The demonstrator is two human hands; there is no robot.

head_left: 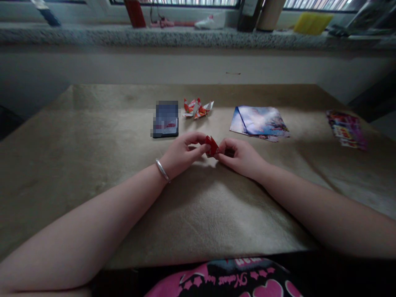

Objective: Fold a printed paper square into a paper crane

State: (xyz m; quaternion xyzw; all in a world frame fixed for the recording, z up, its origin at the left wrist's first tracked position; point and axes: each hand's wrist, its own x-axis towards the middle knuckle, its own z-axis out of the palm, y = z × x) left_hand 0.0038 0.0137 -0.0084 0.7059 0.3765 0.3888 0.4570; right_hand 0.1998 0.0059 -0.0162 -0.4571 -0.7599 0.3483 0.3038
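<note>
Between my two hands is a small piece of folded red paper [211,146], held a little above the table with a pointed tip facing up. My left hand [185,152], with a silver bangle at the wrist, pinches its left side between thumb and fingers. At its lower right edge, the thumb and forefinger of my right hand [239,156] pinch the paper too. Just beyond my left hand lies a cluster of folded red and white paper shapes [197,108]. The fingertips hide part of the red paper.
A dark phone-like device [166,119], partly pixelated, lies left of the paper cluster. Printed sheets [262,120] are stacked at the right, and a colourful packet or print [346,130] lies farther right. Behind the table [93,165] runs a stone windowsill [185,39] holding several objects.
</note>
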